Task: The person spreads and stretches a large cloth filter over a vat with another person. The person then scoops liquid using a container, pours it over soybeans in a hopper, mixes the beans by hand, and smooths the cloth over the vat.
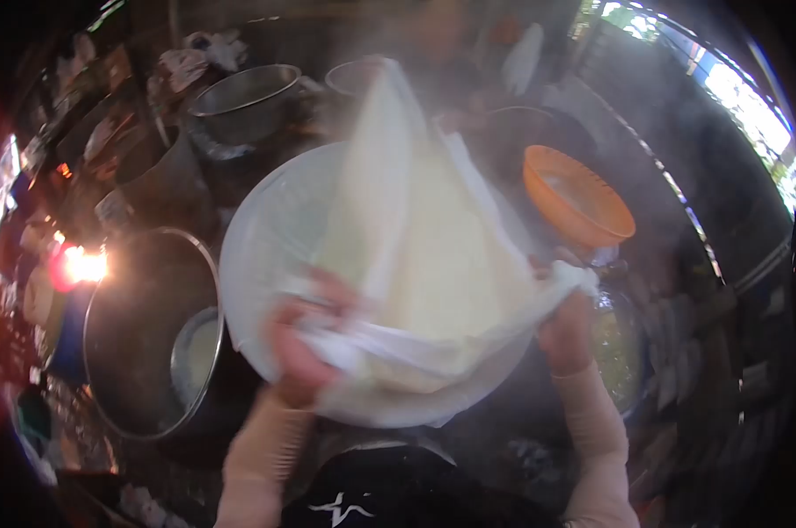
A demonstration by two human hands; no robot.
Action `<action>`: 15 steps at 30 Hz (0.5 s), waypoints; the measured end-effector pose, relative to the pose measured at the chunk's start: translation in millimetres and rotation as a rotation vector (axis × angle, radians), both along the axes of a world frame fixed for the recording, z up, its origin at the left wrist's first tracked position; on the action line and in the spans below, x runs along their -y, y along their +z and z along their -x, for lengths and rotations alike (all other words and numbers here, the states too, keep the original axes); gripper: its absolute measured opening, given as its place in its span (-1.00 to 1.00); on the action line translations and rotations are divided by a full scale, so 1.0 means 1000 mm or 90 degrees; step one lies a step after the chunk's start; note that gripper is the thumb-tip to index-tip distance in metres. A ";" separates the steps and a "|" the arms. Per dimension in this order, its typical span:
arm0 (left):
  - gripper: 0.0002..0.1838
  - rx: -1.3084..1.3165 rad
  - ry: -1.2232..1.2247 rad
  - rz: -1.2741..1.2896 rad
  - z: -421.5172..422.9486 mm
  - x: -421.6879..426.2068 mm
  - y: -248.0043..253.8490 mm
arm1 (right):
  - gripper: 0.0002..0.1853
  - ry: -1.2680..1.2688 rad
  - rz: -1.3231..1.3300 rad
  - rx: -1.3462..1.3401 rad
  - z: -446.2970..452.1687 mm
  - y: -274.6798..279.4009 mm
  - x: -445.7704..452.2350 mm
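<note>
Steam (468,106) hangs over a dim, crowded background, and it's white cloth (402,348) draped across the big white basin (255,220), pale contents (455,264) cradled inside! Left hand (306,343) has its grip on one bunched edge, right hand (567,334) clutches another, orange bowl (578,201) near the basin.

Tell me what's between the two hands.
Head view: the white cloth, stretched from the left hand to the right hand over the white basin, with what looks like a pale yellowish mass in it.

2 hands (308,343) (567,330), 1 cloth (389,194), 1 wht. basin (248,238), 1 orng. bowl (605,207), min. 3 mtl. pots (134,308)
</note>
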State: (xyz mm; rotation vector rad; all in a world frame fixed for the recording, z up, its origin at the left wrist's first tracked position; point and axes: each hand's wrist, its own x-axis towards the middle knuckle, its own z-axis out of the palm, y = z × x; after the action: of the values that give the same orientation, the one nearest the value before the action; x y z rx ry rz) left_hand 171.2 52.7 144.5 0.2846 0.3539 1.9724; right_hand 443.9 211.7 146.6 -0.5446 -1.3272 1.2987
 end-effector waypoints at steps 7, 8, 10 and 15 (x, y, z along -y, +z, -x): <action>-0.85 -0.191 0.288 -0.147 0.100 0.059 0.029 | -0.75 -0.108 0.006 0.064 0.061 -0.038 0.008; -0.87 -0.140 0.307 -0.094 0.078 0.052 0.025 | -0.75 -0.184 -0.002 0.026 0.080 -0.054 0.012; -0.88 -0.082 0.274 -0.038 0.038 0.035 0.011 | -0.74 -0.233 0.011 -0.028 0.121 -0.065 0.039; -0.86 -0.184 0.071 0.036 0.011 0.014 -0.035 | -0.69 -0.102 -0.018 -0.238 0.070 0.033 0.094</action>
State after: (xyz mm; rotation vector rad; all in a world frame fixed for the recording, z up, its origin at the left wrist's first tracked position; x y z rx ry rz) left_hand 160.6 38.6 109.4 0.5258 0.6226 2.0279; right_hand 374.1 117.5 180.0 -0.3585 -0.9704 1.1793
